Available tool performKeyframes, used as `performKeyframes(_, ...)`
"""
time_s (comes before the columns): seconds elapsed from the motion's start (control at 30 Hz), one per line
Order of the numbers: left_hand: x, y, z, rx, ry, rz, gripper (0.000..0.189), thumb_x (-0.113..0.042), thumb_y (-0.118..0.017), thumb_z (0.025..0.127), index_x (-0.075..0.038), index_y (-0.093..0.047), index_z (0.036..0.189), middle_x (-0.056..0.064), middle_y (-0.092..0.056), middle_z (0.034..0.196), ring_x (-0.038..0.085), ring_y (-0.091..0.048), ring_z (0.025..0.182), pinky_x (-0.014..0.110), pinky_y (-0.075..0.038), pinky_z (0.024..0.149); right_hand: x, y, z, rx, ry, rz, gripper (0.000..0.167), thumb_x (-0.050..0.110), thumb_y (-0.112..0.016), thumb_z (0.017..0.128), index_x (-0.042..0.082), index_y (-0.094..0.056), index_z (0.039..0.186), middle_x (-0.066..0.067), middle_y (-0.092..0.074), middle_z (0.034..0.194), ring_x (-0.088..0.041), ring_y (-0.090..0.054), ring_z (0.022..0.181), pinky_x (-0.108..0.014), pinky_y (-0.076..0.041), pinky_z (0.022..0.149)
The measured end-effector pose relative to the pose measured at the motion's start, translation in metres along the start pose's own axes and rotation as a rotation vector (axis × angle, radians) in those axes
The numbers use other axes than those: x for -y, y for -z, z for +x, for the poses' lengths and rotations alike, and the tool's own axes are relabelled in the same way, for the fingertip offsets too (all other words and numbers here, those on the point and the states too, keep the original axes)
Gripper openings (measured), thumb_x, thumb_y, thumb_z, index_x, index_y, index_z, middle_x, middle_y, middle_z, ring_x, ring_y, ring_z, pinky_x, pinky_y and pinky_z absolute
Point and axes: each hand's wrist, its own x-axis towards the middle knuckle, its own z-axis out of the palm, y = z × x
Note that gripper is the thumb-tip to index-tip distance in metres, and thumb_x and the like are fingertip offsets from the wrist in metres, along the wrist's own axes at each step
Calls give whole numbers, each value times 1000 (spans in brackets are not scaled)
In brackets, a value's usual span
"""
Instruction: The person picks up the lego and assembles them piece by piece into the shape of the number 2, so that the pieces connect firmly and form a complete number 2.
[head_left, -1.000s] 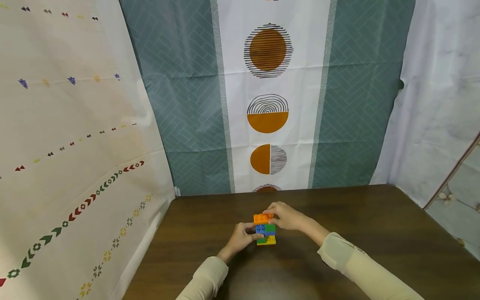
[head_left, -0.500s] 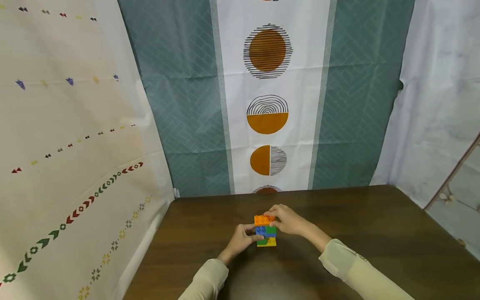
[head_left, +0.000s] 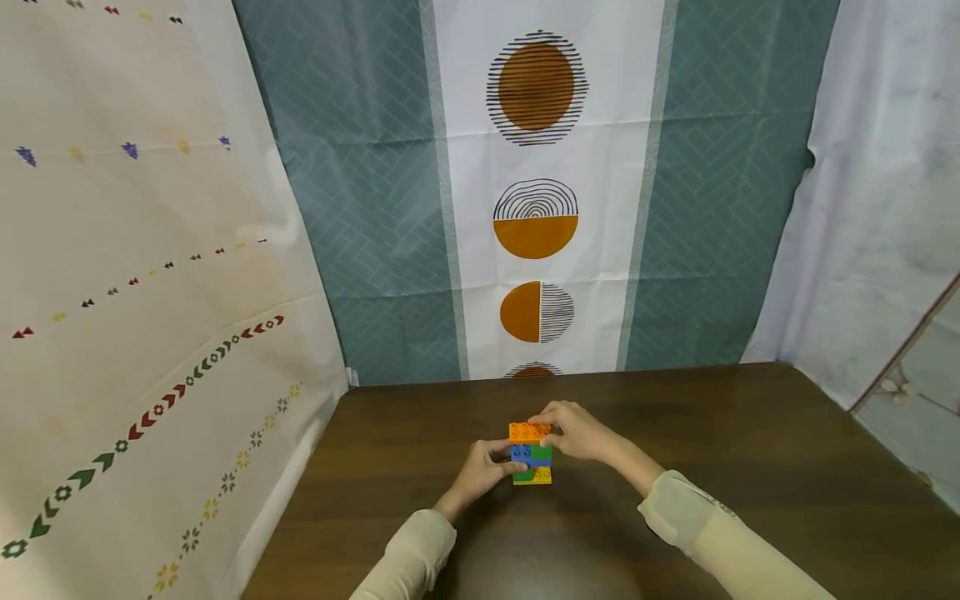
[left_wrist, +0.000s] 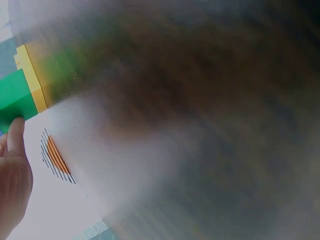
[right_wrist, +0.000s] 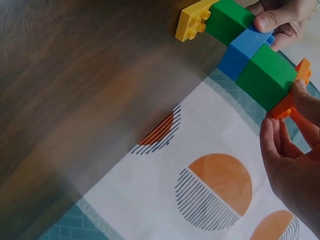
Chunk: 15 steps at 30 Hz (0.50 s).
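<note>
A small tower of toy building bricks stands on the table. From the bottom up come a flat yellow brick, a green brick, a blue brick, a second green brick and a flat orange brick. My left hand grips the tower from the left, its thumb on the lower green brick near the blue one in the right wrist view. Thumb and fingers of my right hand pinch the orange brick on top. The left wrist view catches only the tower's yellow and green lower part.
A dark brown wooden table surrounds the tower. Behind its far edge hangs a teal and white patterned cloth. A cream cloth hangs at the left, a pale marbled one at the right.
The orange brick and right hand have shifted very slightly right over the tower. My left hand keeps its hold. The head view has tilted a little.
</note>
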Motion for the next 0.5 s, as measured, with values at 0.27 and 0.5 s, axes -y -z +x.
performKeyframes(0.27, -3, 1, 0, -8, -10, 14, 35, -8, -74, 84, 0, -69, 118, 19, -74, 101, 19, -72, 87, 21, -57, 76, 0, -3, -2, -24, -24, 26, 36, 11, -70, 87, -1, -67, 121, -12, -68, 107, -21, -60, 92, -27, -51, 78)
performKeyframes(0.5, -8, 0, -2, -2, -18, -6, 34, -8, -74, 85, 1, -69, 117, 20, -74, 102, 20, -73, 88, 23, -57, 76, 1, -7, -5, -67, -25, -11, 33, 13, -70, 88, 3, -67, 120, -10, -67, 108, -23, -61, 95, -36, -53, 83)
